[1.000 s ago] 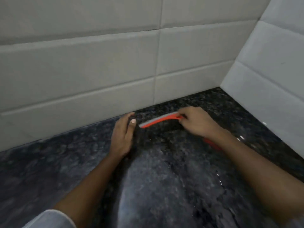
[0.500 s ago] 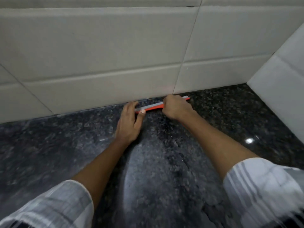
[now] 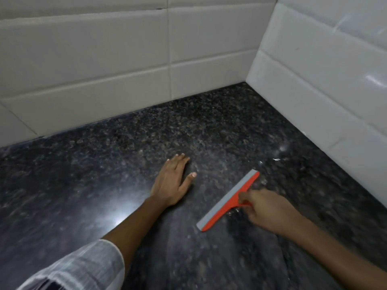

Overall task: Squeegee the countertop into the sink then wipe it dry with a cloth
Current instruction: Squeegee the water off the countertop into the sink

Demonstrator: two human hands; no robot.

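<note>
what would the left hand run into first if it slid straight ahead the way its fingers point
Probably the tiled back wall. The left hand lies flat on the countertop, fingers pointing away and slightly right, and the stone ahead looks bare up to the wall. The squeegee sits off to its right, outside that line.

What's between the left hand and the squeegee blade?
Only bare dark granite countertop; head view shows left hand flat, apart from the squeegee held by the right hand.

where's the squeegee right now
In the head view the squeegee lies on the countertop, right of centre, its handle held by the right hand, with the left hand flat on the stone just left of it.
</note>
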